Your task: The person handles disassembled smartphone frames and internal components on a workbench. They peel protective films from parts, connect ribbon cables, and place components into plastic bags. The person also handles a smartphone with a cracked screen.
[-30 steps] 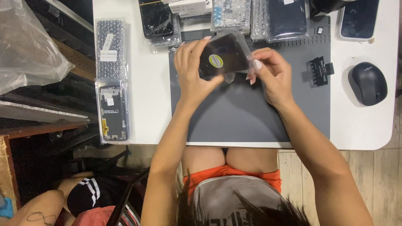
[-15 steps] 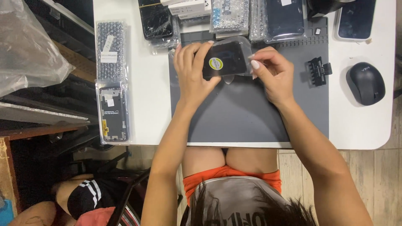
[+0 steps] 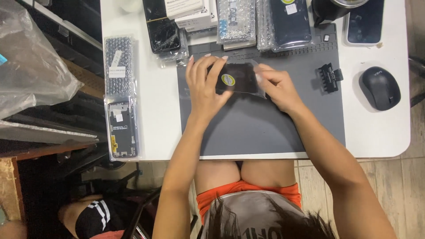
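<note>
So both hands are on a dark phone part point(image 3: 239, 78) sealed in a clear plastic sleeve, held just above the top half of the grey work mat point(image 3: 261, 119). The left hand point(image 3: 204, 86) wraps the sleeve's left end, fingers point(image 3: 211, 66) spread across its top and around a round yellow sticker. The right hand point(image 3: 278, 86) has its fingers pressed together, pinching the sleeve's right edge. Looks like the part is still fully inside the plastic, so as a guess it's early days: the bag isn't open yet and everything after that is left to do. Can't tell if the edge has started to peel, the fingers cover it.

Around it, taking the part as clock centre:
- 12 o'clock: a row of bubble-wrapped parts point(image 3: 233, 20) and a dark phone in wrap point(image 3: 290, 20), touching the mat's far edge
- 11 o'clock: a cracked black phone point(image 3: 163, 33) and small white boxes point(image 3: 188, 9)
- 3 o'clock: a little black clip tool point(image 3: 330, 77) on the mat, then a black mouse point(image 3: 380, 87) further out on the white bench point(image 3: 155, 132)
- 1 o'clock: another phone point(image 3: 364, 22) lying flat
- 9 o'clock: two long bagged parts point(image 3: 120, 97) along the bench's left edge

Nothing really blocks the hands; the mat below them at 6 o'clock is bare. Only the stack at 12 o'clock sits near the fingertips.
</note>
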